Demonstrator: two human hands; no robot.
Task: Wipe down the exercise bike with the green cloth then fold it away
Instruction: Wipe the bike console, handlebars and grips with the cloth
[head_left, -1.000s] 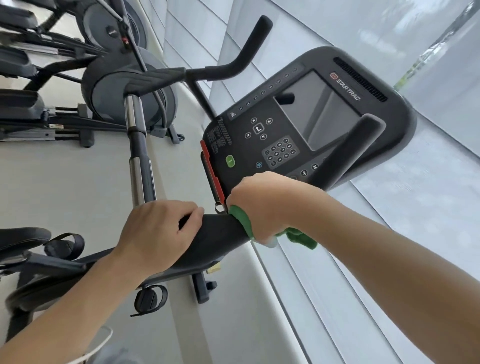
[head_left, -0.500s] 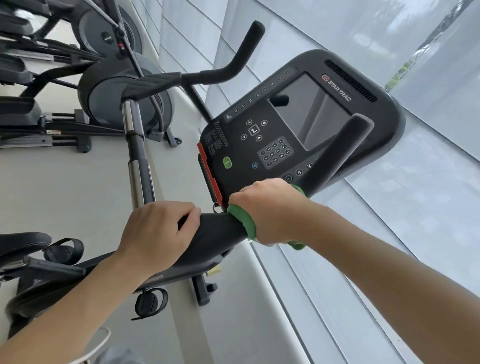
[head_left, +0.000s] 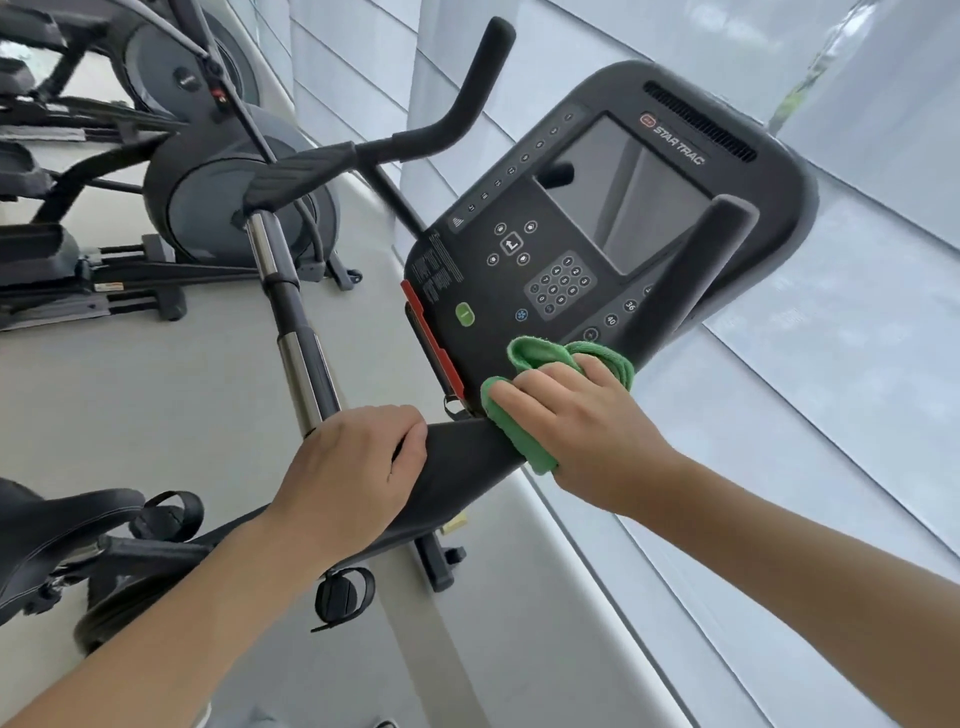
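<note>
While a second machine (head_left: 218, 171) stands at the far left on the pale floor (head_left: 130, 395), the black saddle (head_left: 57, 525) of the exercise bike (head_left: 467, 467) juts in from the lower left edge, with a strapped pedal (head_left: 345, 597) below the frame. Further right, a chrome post (head_left: 304, 364) rises toward the upper handlebar (head_left: 441, 119). The left hand (head_left: 353, 483) lies on the dark padded bar (head_left: 462, 462), fingers curled over its near edge and resting together, gripping nothing else. Just beside it to the right, the right hand (head_left: 582, 431) presses the green cloth (head_left: 524, 415) against the lower edge of the console (head_left: 597, 234), fingers bent and closed over the bunched fabric (folds of it stick out above the knuckles and below the palm). The cloth touches both the console's bottom corner and the end of the padded bar. Above sit the keypad (head_left: 561, 286), a green button (head_left: 465, 314) and the dark screen (head_left: 628, 202). A black upright grip (head_left: 696, 270) crosses the console's right side, with a pale panelled wall (head_left: 831, 415) behind.
</note>
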